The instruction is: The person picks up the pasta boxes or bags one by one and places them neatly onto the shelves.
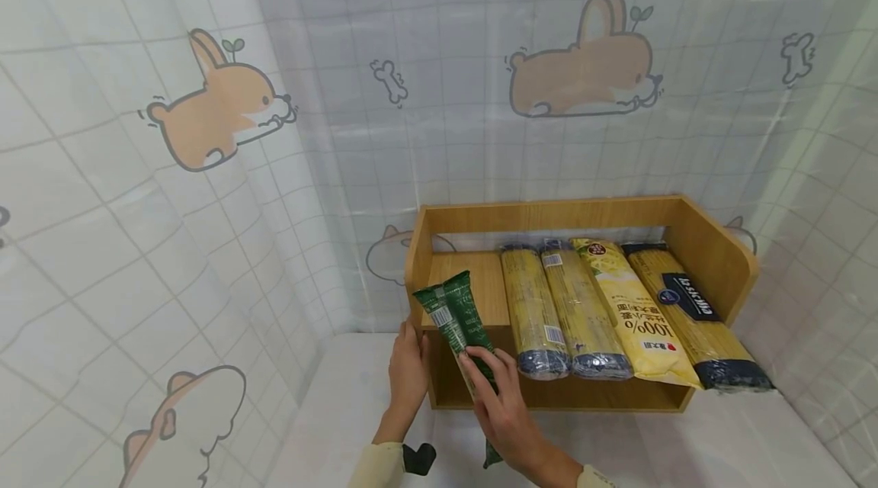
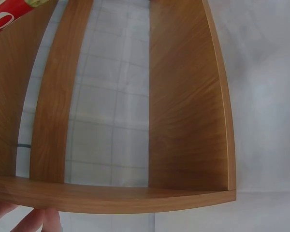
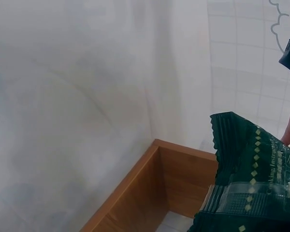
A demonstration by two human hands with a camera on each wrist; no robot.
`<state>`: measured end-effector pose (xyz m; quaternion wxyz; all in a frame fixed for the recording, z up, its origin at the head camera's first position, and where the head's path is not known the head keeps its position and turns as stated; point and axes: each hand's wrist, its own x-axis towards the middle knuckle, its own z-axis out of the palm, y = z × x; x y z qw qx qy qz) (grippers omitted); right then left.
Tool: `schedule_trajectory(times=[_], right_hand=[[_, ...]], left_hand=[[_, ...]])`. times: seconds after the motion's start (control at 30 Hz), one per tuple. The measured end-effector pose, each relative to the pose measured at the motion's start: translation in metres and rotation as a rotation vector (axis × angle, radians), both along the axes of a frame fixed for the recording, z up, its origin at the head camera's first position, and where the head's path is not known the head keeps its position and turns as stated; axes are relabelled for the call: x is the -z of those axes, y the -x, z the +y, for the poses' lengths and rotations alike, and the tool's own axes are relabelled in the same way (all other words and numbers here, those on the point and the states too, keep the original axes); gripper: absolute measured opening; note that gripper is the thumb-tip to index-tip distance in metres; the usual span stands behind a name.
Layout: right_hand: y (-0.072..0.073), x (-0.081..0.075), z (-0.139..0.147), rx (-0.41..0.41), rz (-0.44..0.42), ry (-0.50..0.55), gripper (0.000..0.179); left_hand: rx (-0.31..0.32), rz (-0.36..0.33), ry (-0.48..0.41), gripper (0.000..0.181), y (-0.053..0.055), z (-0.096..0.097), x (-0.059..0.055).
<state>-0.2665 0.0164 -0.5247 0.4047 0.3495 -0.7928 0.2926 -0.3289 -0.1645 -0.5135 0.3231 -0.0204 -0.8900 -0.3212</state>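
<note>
My right hand (image 1: 502,408) holds a long green spaghetti packet (image 1: 453,313), which lies aslant in front of the left part of a wooden shelf (image 1: 473,274). Its crimped upper end overlaps the bare left part of the upper board. The lower end shows below my wrist. In the right wrist view the green wrapper (image 3: 251,169) fills the lower right, with little of the hand visible. My left hand (image 1: 408,374) grips the shelf's left side panel; in the left wrist view its fingers (image 2: 36,220) wrap around that panel's edge (image 2: 111,197).
On the upper board lie several spaghetti packs side by side: two clear ones (image 1: 535,313) (image 1: 586,309), a yellow bag (image 1: 634,309) and a dark-labelled pack (image 1: 693,313) against the right side. Their ends jut over the front edge. White sheeting (image 1: 329,412) surrounds the shelf.
</note>
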Motion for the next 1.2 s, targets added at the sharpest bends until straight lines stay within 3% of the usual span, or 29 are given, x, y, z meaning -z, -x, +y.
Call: schedule_trajectory(times=[0.73, 1.2], right_hand=[[-0.002, -0.014, -0.004, 0.041, 0.043, 0.023, 0.049], [0.004, -0.027, -0.001, 0.010, 0.141, 0.065, 0.045]], left_hand=[[0.020, 0.074, 0.026, 0.034, 0.002, 0.000, 0.003], [-0.019, -0.003, 0.005, 0.040, 0.002, 0.001, 0.000]])
